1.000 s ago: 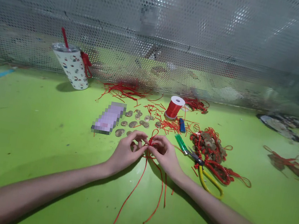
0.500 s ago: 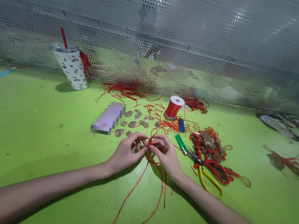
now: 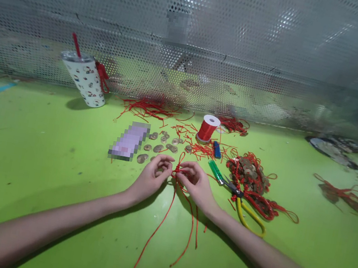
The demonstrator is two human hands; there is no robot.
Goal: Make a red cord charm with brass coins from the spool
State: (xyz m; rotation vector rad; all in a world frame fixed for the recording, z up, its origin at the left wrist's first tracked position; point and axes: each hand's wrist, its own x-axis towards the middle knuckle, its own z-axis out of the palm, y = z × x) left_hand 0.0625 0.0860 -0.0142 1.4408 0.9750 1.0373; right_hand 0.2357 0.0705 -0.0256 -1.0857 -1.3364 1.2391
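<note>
Head view: left hand (image 3: 150,179), right hand (image 3: 199,189), both grips pinching one red cord (image 3: 177,169); one spool (image 3: 206,131).

Beyond the left hand (image 3: 150,178), off to its left, a patterned white tumbler (image 3: 86,82) with a red straw (image 3: 76,45) is set on the green counter (image 3: 58,155). Nearer that hand, a flat mauve item (image 3: 130,140) is seen, obscured by pixelation. A blue strip (image 3: 2,87) is placed farther left. Beyond both, a perforated metal panel (image 3: 134,7) is seen.
</note>
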